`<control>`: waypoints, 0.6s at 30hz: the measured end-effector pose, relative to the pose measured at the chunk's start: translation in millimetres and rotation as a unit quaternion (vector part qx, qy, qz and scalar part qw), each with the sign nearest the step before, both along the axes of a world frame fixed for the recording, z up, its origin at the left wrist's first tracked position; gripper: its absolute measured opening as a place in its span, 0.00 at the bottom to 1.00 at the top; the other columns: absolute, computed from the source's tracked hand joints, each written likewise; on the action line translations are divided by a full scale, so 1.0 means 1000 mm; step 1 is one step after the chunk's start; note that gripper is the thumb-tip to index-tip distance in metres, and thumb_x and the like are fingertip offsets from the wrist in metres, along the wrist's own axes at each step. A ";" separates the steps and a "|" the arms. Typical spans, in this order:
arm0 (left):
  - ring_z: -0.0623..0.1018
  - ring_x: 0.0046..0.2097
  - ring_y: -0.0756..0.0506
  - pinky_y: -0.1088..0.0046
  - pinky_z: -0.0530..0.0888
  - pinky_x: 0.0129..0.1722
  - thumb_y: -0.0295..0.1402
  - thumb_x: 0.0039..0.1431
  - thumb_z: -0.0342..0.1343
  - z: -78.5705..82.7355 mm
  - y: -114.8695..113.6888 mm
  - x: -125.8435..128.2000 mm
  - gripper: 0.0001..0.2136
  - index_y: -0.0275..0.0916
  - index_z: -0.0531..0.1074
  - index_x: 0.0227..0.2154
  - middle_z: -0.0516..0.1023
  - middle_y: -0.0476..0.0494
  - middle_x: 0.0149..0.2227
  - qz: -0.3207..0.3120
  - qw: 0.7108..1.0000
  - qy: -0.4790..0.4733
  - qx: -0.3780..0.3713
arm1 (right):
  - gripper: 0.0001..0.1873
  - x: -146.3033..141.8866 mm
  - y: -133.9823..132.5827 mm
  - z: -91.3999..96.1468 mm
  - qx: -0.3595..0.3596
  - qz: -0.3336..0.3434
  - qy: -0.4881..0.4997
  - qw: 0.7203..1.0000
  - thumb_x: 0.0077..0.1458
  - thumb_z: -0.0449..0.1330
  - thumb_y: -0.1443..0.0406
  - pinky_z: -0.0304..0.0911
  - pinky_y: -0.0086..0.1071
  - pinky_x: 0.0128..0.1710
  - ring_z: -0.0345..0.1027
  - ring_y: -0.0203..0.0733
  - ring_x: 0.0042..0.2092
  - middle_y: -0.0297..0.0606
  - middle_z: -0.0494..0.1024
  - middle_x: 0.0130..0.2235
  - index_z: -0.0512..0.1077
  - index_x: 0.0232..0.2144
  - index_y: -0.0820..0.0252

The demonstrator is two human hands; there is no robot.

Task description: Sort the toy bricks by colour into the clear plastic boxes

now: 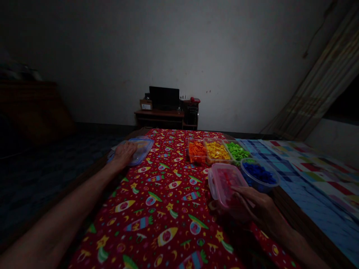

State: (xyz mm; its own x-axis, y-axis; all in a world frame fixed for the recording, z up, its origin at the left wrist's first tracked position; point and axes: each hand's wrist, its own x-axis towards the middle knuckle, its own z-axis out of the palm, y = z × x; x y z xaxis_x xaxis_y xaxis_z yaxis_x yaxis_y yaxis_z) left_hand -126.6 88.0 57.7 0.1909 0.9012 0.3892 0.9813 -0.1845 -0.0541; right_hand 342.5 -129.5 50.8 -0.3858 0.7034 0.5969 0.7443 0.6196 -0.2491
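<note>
My left hand lies palm down on a stack of clear container lids at the left edge of the table, fingers curled over them. My right hand grips the near end of a pink-rimmed clear box holding red pieces, near the right edge. Just beyond that box stand a round tub of blue pieces and clear boxes of orange pieces, yellow pieces and green pieces in a row.
A red tablecloth printed with rockets and stars covers the table. A checked bed cover lies to the right. At the back wall a low desk carries a dark monitor. A curtain hangs at right.
</note>
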 end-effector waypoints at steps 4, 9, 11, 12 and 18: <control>0.67 0.47 0.42 0.66 0.66 0.47 0.19 0.55 0.42 0.034 -0.012 -0.006 0.10 0.33 0.65 0.38 0.72 0.42 0.38 0.031 0.999 0.032 0.027 | 0.16 0.002 0.001 0.000 0.016 -0.007 0.006 1.000 0.59 0.53 0.69 0.73 0.32 0.42 0.77 0.42 0.43 0.41 0.81 0.43 0.75 0.47 0.56; 0.69 0.46 0.45 0.63 0.66 0.50 0.29 0.61 0.44 0.078 -0.038 0.018 0.11 0.32 0.69 0.42 0.73 0.45 0.42 0.073 0.978 -0.107 0.165 | 0.15 -0.006 0.003 0.006 0.003 -0.029 0.037 0.999 0.60 0.52 0.68 0.73 0.31 0.42 0.77 0.41 0.42 0.41 0.81 0.42 0.75 0.46 0.58; 0.72 0.43 0.47 0.65 0.68 0.49 0.35 0.59 0.50 0.088 -0.051 0.044 0.13 0.32 0.71 0.41 0.74 0.47 0.39 0.065 0.937 -0.288 0.187 | 0.15 -0.014 0.005 0.012 -0.004 -0.042 0.066 0.997 0.61 0.51 0.67 0.72 0.33 0.44 0.76 0.42 0.43 0.41 0.81 0.43 0.76 0.46 0.57; 0.73 0.40 0.48 0.66 0.70 0.47 0.38 0.55 0.55 0.090 -0.059 0.060 0.15 0.32 0.72 0.40 0.75 0.48 0.37 0.038 0.911 -0.380 0.156 | 0.16 -0.019 0.007 0.016 -0.004 -0.051 0.086 0.995 0.61 0.52 0.65 0.72 0.35 0.46 0.76 0.43 0.44 0.42 0.80 0.44 0.76 0.46 0.57; 0.77 0.37 0.45 0.68 0.74 0.43 0.42 0.30 0.70 0.059 -0.102 0.172 0.24 0.35 0.75 0.32 0.79 0.47 0.33 -0.181 0.662 -0.705 -0.181 | 0.29 -0.033 0.020 0.035 -0.089 -0.070 0.272 0.956 0.62 0.51 0.52 0.70 0.40 0.48 0.72 0.47 0.51 0.46 0.73 0.54 0.62 0.61 0.58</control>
